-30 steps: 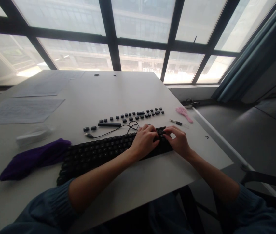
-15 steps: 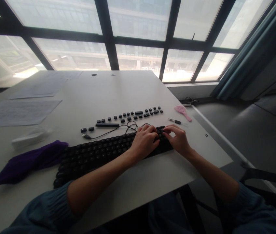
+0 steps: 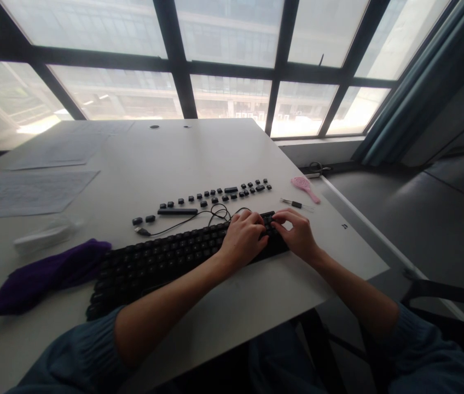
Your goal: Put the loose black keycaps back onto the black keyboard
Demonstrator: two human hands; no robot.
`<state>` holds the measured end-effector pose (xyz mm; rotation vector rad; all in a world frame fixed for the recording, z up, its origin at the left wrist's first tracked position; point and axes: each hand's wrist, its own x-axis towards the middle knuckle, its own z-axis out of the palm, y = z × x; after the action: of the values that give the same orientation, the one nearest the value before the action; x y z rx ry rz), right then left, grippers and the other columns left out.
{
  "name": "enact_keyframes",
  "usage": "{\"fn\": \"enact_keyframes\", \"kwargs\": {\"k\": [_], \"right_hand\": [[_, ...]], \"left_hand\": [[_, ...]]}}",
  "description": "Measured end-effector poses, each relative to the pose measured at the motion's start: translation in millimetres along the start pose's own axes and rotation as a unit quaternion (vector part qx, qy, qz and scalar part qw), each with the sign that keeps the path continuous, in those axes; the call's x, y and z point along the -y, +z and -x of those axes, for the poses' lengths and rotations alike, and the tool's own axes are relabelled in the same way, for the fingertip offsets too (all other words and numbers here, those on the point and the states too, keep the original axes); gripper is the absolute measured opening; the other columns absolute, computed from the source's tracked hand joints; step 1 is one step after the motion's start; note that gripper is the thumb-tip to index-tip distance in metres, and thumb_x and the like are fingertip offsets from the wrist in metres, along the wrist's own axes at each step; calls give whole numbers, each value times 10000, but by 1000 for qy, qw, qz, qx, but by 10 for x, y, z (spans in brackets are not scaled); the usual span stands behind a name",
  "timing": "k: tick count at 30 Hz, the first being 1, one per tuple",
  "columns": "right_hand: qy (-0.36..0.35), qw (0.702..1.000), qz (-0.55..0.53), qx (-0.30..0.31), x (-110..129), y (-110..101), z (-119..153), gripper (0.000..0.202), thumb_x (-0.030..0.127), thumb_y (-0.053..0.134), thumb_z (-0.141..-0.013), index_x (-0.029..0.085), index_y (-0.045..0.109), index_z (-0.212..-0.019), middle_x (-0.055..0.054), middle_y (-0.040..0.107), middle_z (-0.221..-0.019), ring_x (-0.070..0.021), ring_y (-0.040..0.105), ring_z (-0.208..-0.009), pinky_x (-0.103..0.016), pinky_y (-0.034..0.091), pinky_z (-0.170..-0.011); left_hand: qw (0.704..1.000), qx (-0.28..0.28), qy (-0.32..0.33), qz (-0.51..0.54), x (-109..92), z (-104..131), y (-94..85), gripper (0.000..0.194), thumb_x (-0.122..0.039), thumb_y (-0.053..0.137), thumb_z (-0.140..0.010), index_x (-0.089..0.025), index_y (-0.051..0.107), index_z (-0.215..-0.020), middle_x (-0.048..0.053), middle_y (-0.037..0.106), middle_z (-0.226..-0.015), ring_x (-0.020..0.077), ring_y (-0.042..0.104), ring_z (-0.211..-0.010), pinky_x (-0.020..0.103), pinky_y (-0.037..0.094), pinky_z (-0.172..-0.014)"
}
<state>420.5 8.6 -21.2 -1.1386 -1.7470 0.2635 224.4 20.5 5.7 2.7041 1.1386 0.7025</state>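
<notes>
A black keyboard (image 3: 166,254) lies slanted along the front of the white table. My left hand (image 3: 242,232) rests over its right part, fingers curled down onto it; the fingertips are partly hidden. At the keyboard's far right end, my right hand (image 3: 295,231) has thumb and index finger pinched together at the keys. Whatever is between them is too small to make out. Behind the keyboard, loose black keycaps (image 3: 203,203) stand in two rows, with a long spacebar (image 3: 177,212) among them. The keyboard's USB cable (image 3: 174,225) curls in front of these rows.
Right of the keycaps lie a wire keycap puller (image 3: 296,204) and a pink hairbrush (image 3: 306,188). A purple cloth (image 3: 47,277) touches the keyboard's left end, near a white object in clear plastic (image 3: 45,239). Printed sheets (image 3: 30,191) cover the table's left side.
The view has shifted slightly, so the table's contents sit a little further left. Both hands keep nearly the same place on the keyboard.
</notes>
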Motion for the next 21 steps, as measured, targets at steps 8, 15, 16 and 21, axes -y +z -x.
{"fn": "enact_keyframes", "kwargs": {"k": [8,15,16,21], "right_hand": [[13,1000,17,-14,22,-16,-21,142,154,642,-882,214,712,-989,-43,695,-921,-187,622,-761,-341,560,-732],[46,998,-42,-24,-45,2,-13,106,190,653,-884,219,731,-948,-56,692,-953,-209,671,-865,-359,597,-776],[60,996,-58,-24,-68,8,-9,92,207,668,-878,216,732,-944,-57,694,-957,-209,678,-866,-362,603,-786],[125,982,-141,-19,-116,38,-13,167,291,761,-825,192,727,-955,-54,719,-926,-200,703,-808,-358,628,-778]], "left_hand": [[998,-12,-40,51,32,12,56,74,-279,738,-847,-220,779,-832,60,704,-1016,273,579,-1061,472,472,-962],[998,-17,-21,52,57,53,107,71,-283,733,-847,-225,767,-871,58,693,-1056,273,572,-1084,467,473,-984],[998,-16,-18,50,53,62,106,73,-282,734,-847,-225,766,-881,58,693,-1062,273,571,-1087,467,471,-985],[999,-23,-13,46,29,67,47,62,-279,738,-847,-224,761,-865,50,702,-1061,269,579,-1091,460,465,-976]]}}
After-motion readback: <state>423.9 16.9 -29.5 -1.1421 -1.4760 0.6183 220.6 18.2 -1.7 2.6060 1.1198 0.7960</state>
